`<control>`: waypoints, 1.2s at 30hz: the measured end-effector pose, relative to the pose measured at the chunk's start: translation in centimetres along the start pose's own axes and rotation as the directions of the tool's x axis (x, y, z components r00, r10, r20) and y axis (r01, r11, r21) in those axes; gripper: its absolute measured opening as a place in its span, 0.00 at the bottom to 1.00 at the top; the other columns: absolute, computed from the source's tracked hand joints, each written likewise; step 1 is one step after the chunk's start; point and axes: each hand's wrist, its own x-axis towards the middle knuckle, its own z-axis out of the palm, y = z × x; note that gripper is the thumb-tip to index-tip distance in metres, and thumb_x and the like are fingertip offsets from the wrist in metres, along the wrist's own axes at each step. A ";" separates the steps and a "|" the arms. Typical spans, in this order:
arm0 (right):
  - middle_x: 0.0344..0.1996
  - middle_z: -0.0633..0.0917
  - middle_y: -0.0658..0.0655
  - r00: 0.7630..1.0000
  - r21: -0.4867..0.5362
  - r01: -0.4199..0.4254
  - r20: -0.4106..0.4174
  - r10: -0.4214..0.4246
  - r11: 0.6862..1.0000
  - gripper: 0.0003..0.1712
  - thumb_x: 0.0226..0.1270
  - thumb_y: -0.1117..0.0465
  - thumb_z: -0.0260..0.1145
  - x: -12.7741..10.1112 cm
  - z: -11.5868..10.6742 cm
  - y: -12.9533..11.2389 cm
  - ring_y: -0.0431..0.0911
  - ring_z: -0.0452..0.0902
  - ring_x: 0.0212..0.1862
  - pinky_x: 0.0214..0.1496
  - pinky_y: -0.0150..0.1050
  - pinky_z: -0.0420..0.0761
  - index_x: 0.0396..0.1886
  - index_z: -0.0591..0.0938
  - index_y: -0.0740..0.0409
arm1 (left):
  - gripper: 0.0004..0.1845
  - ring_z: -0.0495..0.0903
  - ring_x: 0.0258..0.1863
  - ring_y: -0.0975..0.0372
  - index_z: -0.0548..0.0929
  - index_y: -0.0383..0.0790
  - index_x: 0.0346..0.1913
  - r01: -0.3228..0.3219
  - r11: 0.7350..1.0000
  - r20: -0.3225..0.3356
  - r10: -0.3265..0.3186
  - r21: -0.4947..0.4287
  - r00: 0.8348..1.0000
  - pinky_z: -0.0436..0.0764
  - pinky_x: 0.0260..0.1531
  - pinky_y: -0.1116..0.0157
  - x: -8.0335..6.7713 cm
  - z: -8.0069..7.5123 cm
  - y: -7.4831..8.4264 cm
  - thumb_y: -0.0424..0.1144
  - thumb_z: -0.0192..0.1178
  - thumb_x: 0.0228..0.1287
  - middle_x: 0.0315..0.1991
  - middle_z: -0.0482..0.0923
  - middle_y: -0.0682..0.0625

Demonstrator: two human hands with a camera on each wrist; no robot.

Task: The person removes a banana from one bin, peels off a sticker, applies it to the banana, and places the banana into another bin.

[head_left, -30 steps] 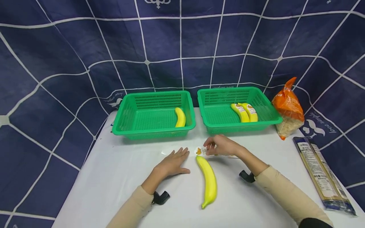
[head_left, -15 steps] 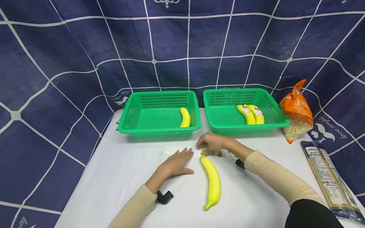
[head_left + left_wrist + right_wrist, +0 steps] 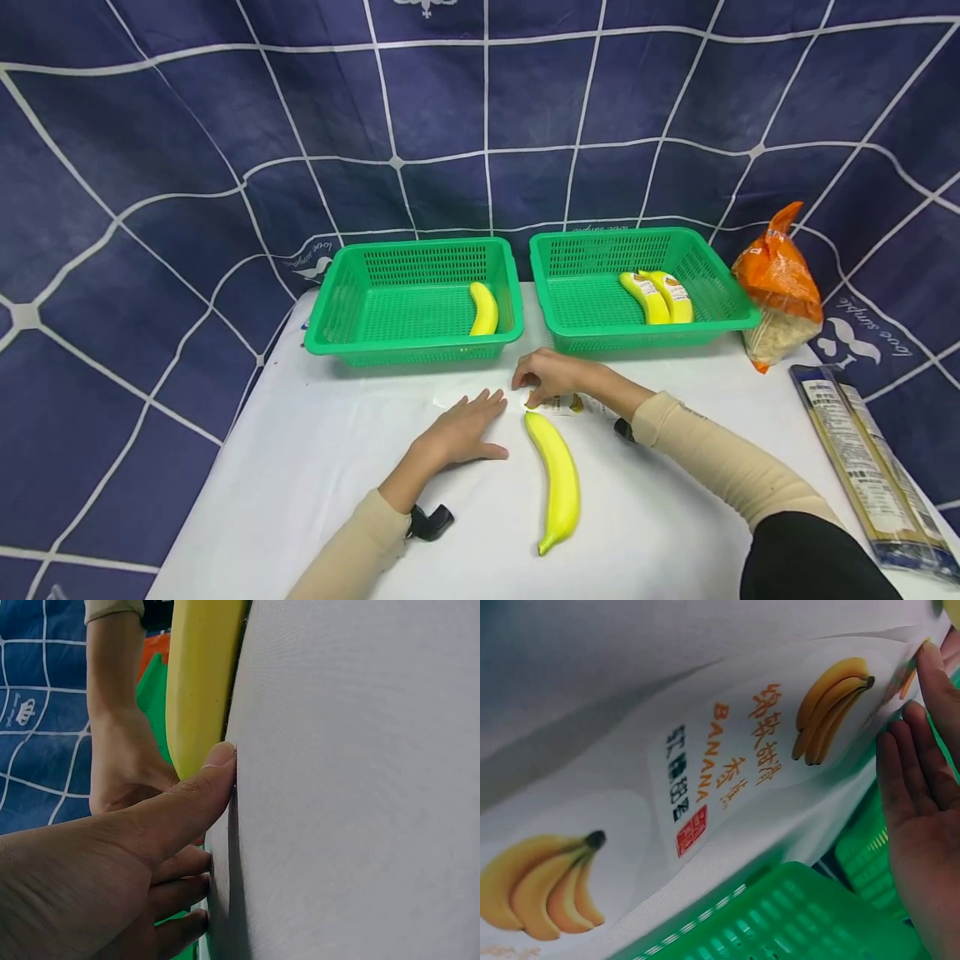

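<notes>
A strip of white banana stickers [image 3: 562, 406] lies across the table, printed with banana pictures and lettering, as the right wrist view shows close up. My left hand [image 3: 467, 429] rests spread and fairly flat at the strip's blank left part [image 3: 447, 396]. At the printed part, my right hand [image 3: 551, 373] pinches a sticker edge between thumb [image 3: 934, 675] and fingers; its fingertips partly hide it. A loose yellow banana [image 3: 557, 483] lies on the table between both forearms, its upper tip just below the strip. The left thumb appears beside that banana [image 3: 202, 682] in the left wrist view.
Behind the hands stand two green baskets: the left basket [image 3: 412, 344] holds one banana [image 3: 483, 310], the right basket [image 3: 645, 331] holds two stickered bananas [image 3: 666, 298]. An orange-topped bag [image 3: 780, 283] and long flat packages [image 3: 862, 458] lie at the right.
My right hand has shifted slightly left along the sticker strip, and its fingers have closed on a sticker edge. The left hand stays in place. The head view has shifted a little.
</notes>
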 end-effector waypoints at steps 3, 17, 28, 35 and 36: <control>0.35 0.85 0.48 1.000 -0.007 -0.003 0.005 0.003 1.000 0.19 0.47 0.59 0.80 0.1 0.4 -0.2 0.35 0.75 0.36 0.41 0.28 0.77 0.42 0.87 0.54 | 0.47 0.52 0.77 0.53 0.61 0.40 0.74 -0.004 1.000 -0.004 0.004 0.001 1.000 0.55 0.75 0.50 -0.2 0.3 0.0 0.62 0.63 0.58 0.77 0.55 0.47; 0.35 0.85 0.47 0.997 -0.025 0.017 -0.069 -0.019 1.000 0.14 0.48 0.65 0.78 0.3 0.8 -0.3 0.37 0.76 0.37 0.44 0.31 0.79 0.37 0.87 0.52 | 0.47 0.52 0.77 0.53 0.61 0.41 0.74 -0.007 1.000 -0.021 0.006 -0.017 1.000 0.55 0.75 0.49 0.1 0.4 0.5 0.62 0.63 0.58 0.77 0.54 0.47; 0.34 0.83 0.46 0.992 0.016 0.022 -0.121 -0.020 1.000 0.08 0.49 0.61 0.79 0.1 1.1 -0.6 0.35 0.74 0.34 0.39 0.27 0.78 0.31 0.89 0.50 | 0.47 0.52 0.77 0.52 0.61 0.40 0.74 -0.007 1.000 -0.013 0.007 -0.017 1.000 0.55 0.75 0.48 -0.1 0.2 0.5 0.61 0.63 0.59 0.77 0.54 0.46; 0.32 0.86 0.47 0.983 0.035 0.069 -0.174 -0.061 0.997 0.09 0.48 0.62 0.79 0.3 1.6 -0.3 0.37 0.78 0.35 0.40 0.28 0.80 0.31 0.89 0.53 | 0.47 0.52 0.77 0.52 0.60 0.40 0.75 -0.010 1.000 -0.013 0.009 -0.005 1.000 0.55 0.75 0.48 -0.3 0.2 0.2 0.62 0.62 0.59 0.77 0.54 0.46; 0.31 0.86 0.48 0.978 0.030 0.090 -0.190 -0.083 0.995 0.09 0.47 0.62 0.79 0.3 1.6 -0.1 0.37 0.79 0.34 0.39 0.28 0.80 0.30 0.89 0.54 | 0.47 0.52 0.77 0.52 0.60 0.40 0.75 -0.010 1.000 -0.013 0.010 -0.007 1.000 0.55 0.75 0.48 -0.3 0.2 0.2 0.62 0.62 0.59 0.77 0.54 0.46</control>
